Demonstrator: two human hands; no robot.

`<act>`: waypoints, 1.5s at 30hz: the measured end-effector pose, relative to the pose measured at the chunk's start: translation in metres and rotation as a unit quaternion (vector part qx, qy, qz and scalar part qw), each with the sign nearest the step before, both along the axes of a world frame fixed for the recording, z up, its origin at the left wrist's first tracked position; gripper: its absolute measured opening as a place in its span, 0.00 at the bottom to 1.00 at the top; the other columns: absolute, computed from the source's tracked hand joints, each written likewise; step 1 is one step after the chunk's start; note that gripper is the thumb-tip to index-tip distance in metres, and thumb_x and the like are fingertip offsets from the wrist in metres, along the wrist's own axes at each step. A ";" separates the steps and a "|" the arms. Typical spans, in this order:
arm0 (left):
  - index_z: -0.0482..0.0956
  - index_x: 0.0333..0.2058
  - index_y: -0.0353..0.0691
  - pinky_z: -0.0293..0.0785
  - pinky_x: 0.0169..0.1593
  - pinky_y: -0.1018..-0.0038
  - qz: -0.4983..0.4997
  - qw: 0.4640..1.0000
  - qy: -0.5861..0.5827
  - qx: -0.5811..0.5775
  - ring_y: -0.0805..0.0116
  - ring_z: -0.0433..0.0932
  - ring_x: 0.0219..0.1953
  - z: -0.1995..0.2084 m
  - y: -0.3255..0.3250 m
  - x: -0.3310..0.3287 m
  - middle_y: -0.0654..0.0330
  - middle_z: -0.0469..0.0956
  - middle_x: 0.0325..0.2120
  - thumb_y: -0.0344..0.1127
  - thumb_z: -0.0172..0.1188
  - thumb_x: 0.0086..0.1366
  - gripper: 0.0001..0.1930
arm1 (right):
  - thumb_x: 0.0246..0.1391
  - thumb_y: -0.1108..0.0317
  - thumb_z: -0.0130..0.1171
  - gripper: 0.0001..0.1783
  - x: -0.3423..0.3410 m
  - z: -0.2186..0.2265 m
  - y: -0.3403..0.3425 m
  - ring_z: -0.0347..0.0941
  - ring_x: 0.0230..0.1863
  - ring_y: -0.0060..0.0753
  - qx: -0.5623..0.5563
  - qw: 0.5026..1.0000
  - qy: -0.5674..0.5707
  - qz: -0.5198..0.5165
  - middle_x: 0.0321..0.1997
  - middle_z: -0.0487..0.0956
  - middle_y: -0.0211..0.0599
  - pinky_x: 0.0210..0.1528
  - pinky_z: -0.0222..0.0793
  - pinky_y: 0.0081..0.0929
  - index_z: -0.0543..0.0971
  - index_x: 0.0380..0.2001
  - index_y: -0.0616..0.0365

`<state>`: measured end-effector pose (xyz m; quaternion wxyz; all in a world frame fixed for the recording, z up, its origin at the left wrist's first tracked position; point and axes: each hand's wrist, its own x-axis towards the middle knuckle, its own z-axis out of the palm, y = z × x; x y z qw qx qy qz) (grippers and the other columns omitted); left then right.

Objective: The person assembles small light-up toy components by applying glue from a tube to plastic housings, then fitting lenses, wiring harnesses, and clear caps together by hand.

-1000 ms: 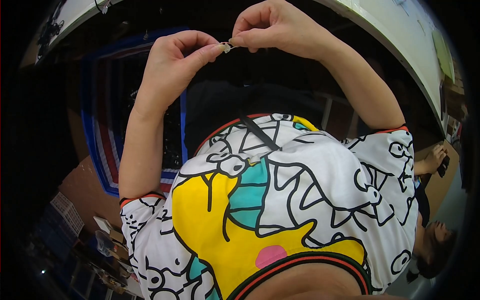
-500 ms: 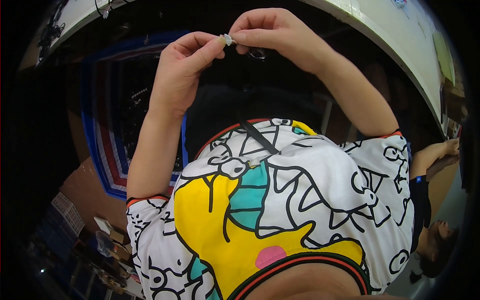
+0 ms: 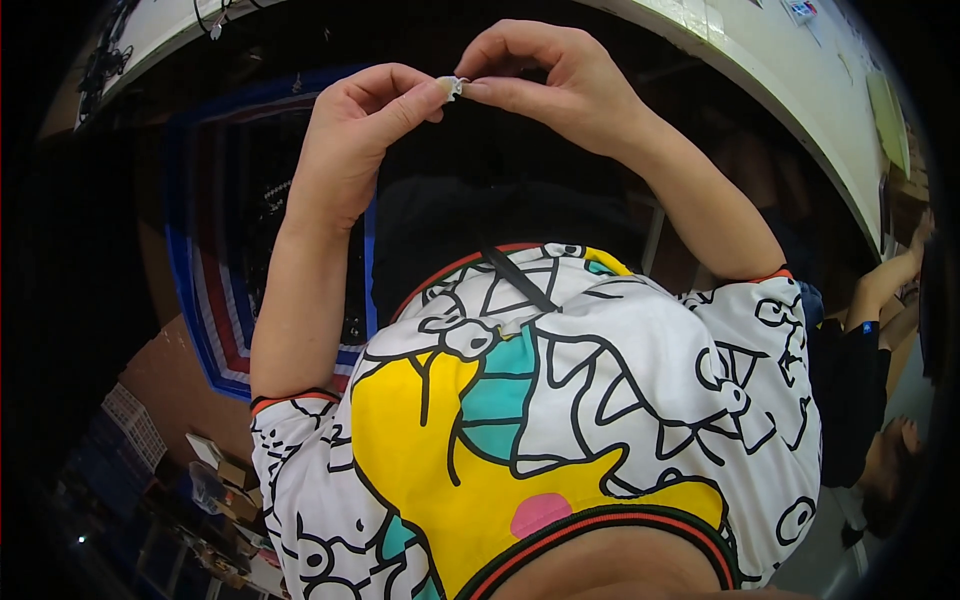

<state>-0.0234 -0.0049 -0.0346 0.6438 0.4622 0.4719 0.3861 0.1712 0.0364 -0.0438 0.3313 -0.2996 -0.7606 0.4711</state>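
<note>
High in the view, both hands meet at a small whitish, translucent piece [image 3: 453, 88], too small for me to name its kind. My left hand [image 3: 365, 112] is closed, pinching the piece between thumb and forefinger. From the other side my right hand [image 3: 560, 85] comes up to it, thumb and forefinger tips closed on the piece's right edge. A thin pale bit shows between these tips. The fingertips partly cover the piece, and the right hand's other fingers are curled and mostly hidden.
A white table edge [image 3: 715, 55] curves over the top and right. A blue, red and white striped bag [image 3: 205, 310] stands open at left with small dark items inside. Behind lie boxes [image 3: 235, 475] and a white crate [image 3: 135, 425]. Another person's arm [image 3: 885, 280] shows at right.
Both hands have shifted slightly left, and the right fingers have turned at the piece. A dark shiny round thing beneath the right hand no longer shows. The other person has moved.
</note>
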 end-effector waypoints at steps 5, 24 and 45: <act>0.77 0.28 0.36 0.63 0.35 0.86 0.082 0.995 -0.047 -0.013 0.81 0.70 0.27 -0.010 -0.005 0.006 0.65 0.74 0.22 0.33 0.61 0.52 0.07 | 0.44 0.69 0.58 0.06 0.000 -0.001 -0.005 0.73 0.28 0.23 -0.009 0.999 0.017 -0.029 0.25 0.77 0.33 0.32 0.68 0.16 0.77 0.28 0.58; 0.75 0.27 0.38 0.61 0.34 0.84 0.092 0.987 -0.118 -0.054 0.81 0.68 0.27 -0.010 -0.006 0.012 0.66 0.72 0.24 0.35 0.56 0.57 0.06 | 0.45 0.75 0.57 0.08 -0.004 -0.001 -0.011 0.74 0.30 0.22 0.064 0.996 -0.013 -0.053 0.28 0.77 0.32 0.34 0.68 0.14 0.77 0.32 0.62; 0.70 0.33 0.38 0.63 0.29 0.83 0.110 0.953 -0.278 0.046 0.78 0.67 0.25 -0.013 -0.009 0.067 0.62 0.70 0.27 0.42 0.59 0.54 0.15 | 0.35 0.72 0.60 0.08 0.025 0.020 -0.016 0.71 0.29 0.27 0.417 0.907 0.037 -0.051 0.27 0.74 0.26 0.31 0.67 0.23 0.78 0.25 0.50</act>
